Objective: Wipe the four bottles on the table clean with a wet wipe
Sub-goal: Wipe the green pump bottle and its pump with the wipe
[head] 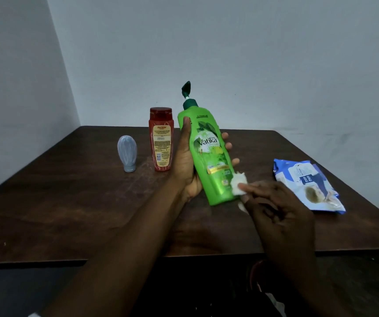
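Note:
My left hand point(187, 163) grips a tall green pump bottle point(206, 154), tilted with its base near the table and the pump leaning away from me. My right hand point(273, 207) pinches a crumpled white wet wipe point(238, 183) and presses it against the bottle's lower right side. A red bottle point(161, 140) stands upright just left of the green one. Further left, a small pale blue bottle point(127, 153) stands upside down on its cap. I see only three bottles.
A blue pack of wet wipes point(307, 186) lies flat at the right side of the dark wooden table point(69, 202). Grey walls meet in a corner behind the table. The table's near edge runs just under my forearms.

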A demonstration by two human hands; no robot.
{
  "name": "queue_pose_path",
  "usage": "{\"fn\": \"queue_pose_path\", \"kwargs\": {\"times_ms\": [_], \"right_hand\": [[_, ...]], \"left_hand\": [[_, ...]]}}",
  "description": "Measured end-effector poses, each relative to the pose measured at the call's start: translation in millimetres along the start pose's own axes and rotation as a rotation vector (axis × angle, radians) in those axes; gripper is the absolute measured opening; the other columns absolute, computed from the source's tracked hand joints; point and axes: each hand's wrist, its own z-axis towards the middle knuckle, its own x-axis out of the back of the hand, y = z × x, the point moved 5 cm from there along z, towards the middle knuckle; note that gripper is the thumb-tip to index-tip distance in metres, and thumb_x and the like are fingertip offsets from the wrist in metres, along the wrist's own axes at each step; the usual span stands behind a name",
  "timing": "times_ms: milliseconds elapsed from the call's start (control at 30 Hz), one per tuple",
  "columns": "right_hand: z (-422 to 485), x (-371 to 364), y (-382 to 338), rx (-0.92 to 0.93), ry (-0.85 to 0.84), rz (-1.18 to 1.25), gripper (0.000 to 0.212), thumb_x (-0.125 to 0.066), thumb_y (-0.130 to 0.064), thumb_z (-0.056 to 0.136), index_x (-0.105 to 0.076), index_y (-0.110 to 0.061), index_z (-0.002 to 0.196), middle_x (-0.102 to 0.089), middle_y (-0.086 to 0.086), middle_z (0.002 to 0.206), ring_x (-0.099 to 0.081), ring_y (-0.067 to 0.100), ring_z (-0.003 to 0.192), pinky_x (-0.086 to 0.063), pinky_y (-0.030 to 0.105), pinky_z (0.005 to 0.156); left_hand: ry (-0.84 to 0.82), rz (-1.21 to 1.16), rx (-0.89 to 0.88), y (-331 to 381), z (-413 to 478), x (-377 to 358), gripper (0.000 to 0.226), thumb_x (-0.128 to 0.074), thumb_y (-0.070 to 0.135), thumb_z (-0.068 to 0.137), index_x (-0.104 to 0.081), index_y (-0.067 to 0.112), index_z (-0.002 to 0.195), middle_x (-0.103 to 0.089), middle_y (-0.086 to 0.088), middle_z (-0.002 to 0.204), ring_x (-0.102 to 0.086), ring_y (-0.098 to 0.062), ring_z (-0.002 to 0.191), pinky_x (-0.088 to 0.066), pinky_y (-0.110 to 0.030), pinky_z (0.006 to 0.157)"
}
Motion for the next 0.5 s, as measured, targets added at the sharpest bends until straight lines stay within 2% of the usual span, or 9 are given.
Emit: {"fn": "queue_pose_path", "kwargs": {"times_ms": [67, 133, 233, 333, 400, 500], "right_hand": [[3, 5, -7, -0.090, 0.145, 0.143, 0.028, -0.074, 0.009, 0.080, -0.074, -0.011, 0.100, -0.071, 0.008, 0.097, -0.067, -0.002, 0.090, -0.048, 0.006, 0.078], [6, 10, -12, -0.134, 0.282, 0.240, 0.027, -0.074, 0.007, 0.080, -0.072, -0.011, 0.101, -0.072, 0.010, 0.096, -0.067, -0.003, 0.082, -0.050, 0.007, 0.072], [13, 17, -18, -0.137, 0.401, 0.293, 0.025, -0.075, 0.003, 0.080, -0.072, -0.015, 0.097, -0.073, 0.012, 0.096, -0.068, 0.000, 0.081, -0.053, 0.012, 0.074], [14, 18, -29, -0.023, 0.404, 0.181, 0.024, -0.077, 0.003, 0.080, -0.073, -0.015, 0.096, -0.073, 0.005, 0.095, -0.070, 0.010, 0.093, -0.056, 0.025, 0.081], [13, 16, -37, 0.083, 0.387, 0.065, 0.025, -0.078, 0.006, 0.080, -0.075, -0.012, 0.097, -0.073, 0.002, 0.096, -0.070, 0.015, 0.095, -0.057, 0.033, 0.084], [9, 11, -45, 0.186, 0.359, -0.040, 0.027, -0.079, 0.009, 0.079, -0.076, -0.010, 0.098, -0.074, 0.001, 0.098, -0.070, 0.013, 0.098, -0.055, 0.031, 0.089]], "left_hand": [[0.020, -0.051, -0.016, 3, 4, -13, 0.075, -0.037, 0.075, 0.091, -0.059, 0.008, 0.116, -0.064, -0.008, 0.100, -0.063, -0.021, 0.087, -0.060, -0.047, 0.078], [0.063, -0.131, -0.025, 2, 7, -23, 0.076, -0.041, 0.074, 0.091, -0.055, 0.008, 0.124, -0.066, -0.010, 0.096, -0.065, -0.023, 0.084, -0.061, -0.048, 0.074], [0.111, -0.240, -0.038, 0, 9, -34, 0.069, -0.047, 0.068, 0.093, -0.057, 0.007, 0.123, -0.069, -0.014, 0.092, -0.066, -0.026, 0.082, -0.062, -0.053, 0.069], [0.144, -0.301, -0.043, -2, 9, -43, 0.062, -0.046, 0.064, 0.095, -0.062, 0.005, 0.108, -0.070, -0.017, 0.087, -0.066, -0.028, 0.079, -0.060, -0.058, 0.063], [0.170, -0.318, -0.054, -3, 9, -47, 0.062, -0.044, 0.064, 0.096, -0.060, 0.006, 0.109, -0.070, -0.017, 0.084, -0.068, -0.029, 0.074, -0.058, -0.060, 0.063], [0.204, -0.355, -0.053, -5, 9, -48, 0.062, -0.045, 0.063, 0.096, -0.057, 0.006, 0.116, -0.071, -0.017, 0.080, -0.071, -0.031, 0.064, -0.058, -0.062, 0.059]]}}
